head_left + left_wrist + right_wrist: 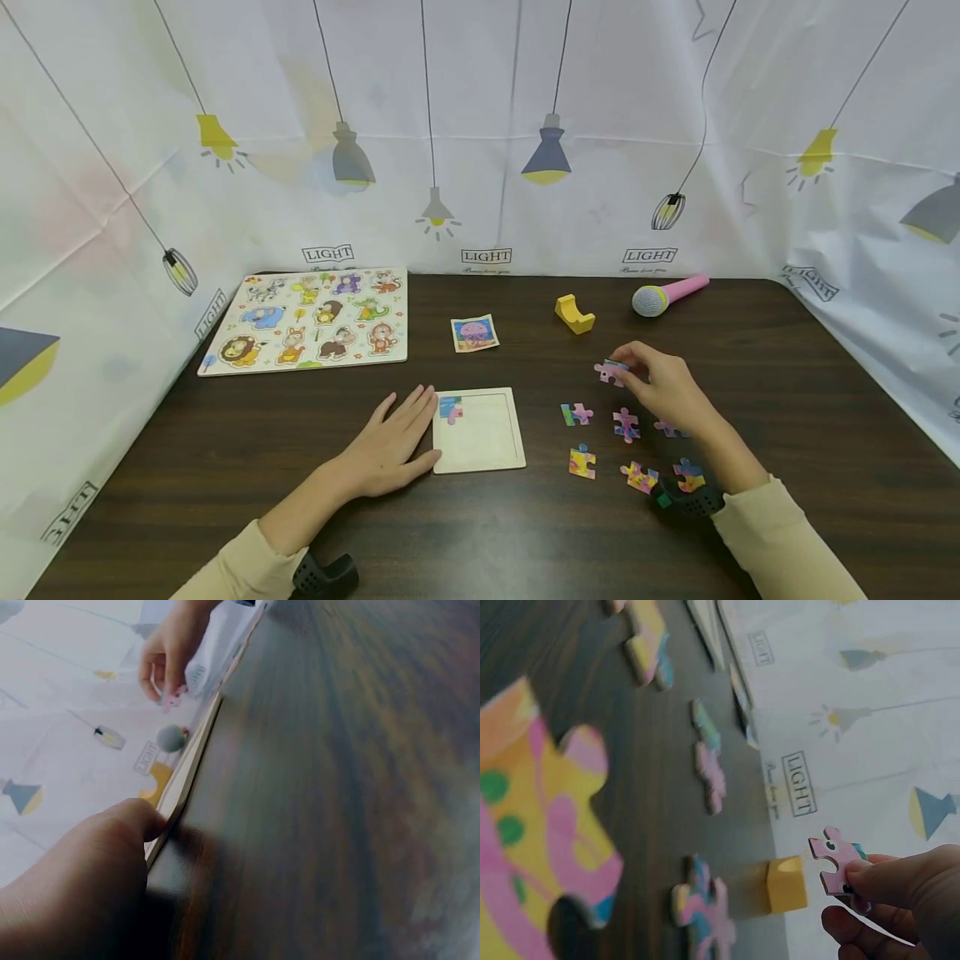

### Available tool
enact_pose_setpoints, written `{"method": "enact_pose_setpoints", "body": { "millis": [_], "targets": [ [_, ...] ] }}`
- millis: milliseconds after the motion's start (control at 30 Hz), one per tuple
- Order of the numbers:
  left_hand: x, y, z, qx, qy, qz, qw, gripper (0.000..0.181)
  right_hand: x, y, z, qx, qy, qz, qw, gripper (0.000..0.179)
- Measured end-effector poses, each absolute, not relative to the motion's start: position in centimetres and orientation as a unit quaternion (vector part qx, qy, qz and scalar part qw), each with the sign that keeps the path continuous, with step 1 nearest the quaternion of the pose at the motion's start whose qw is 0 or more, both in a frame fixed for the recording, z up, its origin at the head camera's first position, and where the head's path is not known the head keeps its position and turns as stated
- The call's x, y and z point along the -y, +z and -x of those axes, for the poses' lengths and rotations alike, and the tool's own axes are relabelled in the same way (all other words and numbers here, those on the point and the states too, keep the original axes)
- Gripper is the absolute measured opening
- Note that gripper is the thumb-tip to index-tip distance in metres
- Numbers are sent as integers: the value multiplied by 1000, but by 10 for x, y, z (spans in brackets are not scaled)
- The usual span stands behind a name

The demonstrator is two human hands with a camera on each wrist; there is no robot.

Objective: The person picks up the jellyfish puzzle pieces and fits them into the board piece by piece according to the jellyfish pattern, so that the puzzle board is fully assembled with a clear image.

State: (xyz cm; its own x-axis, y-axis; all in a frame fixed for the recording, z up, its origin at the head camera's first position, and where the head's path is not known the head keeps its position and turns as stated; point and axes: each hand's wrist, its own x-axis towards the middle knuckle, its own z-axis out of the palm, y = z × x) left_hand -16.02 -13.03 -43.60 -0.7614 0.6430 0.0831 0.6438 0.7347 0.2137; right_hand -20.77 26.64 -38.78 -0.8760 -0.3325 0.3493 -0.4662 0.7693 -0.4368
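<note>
My right hand (667,385) pinches a pink jigsaw piece (611,372) between thumb and fingers, lifted over the table. In the right wrist view the same pink jigsaw piece (837,864) shows a dark dot and a bit of teal at its edge. With fingers spread flat, my left hand (390,450) rests on the table at the left edge of a square wooden puzzle tray (483,442). One blue and pink piece (452,409) lies in the tray's upper left corner. The left thumb touches the tray's side in the left wrist view.
Several loose jigsaw pieces (582,462) lie right of the tray. Behind it are a small jellyfish picture card (475,333), a yellow curved block (574,314) and a pink toy microphone (670,295). An animal puzzle board (307,321) lies at the back left, before a printed white cloth (480,125).
</note>
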Motion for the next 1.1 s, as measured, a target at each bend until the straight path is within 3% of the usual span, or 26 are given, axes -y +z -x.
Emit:
{"method": "enact_pose_setpoints", "body": {
  "millis": [533,1100],
  "targets": [
    [130,-437,162,933,-131,334,-3,79,-218,-362,196,915,311,-236,99,16],
    [130,-437,161,935,-131,330,-10,81,-150,-376,205,888,327,-320,47,12]
  ]
}}
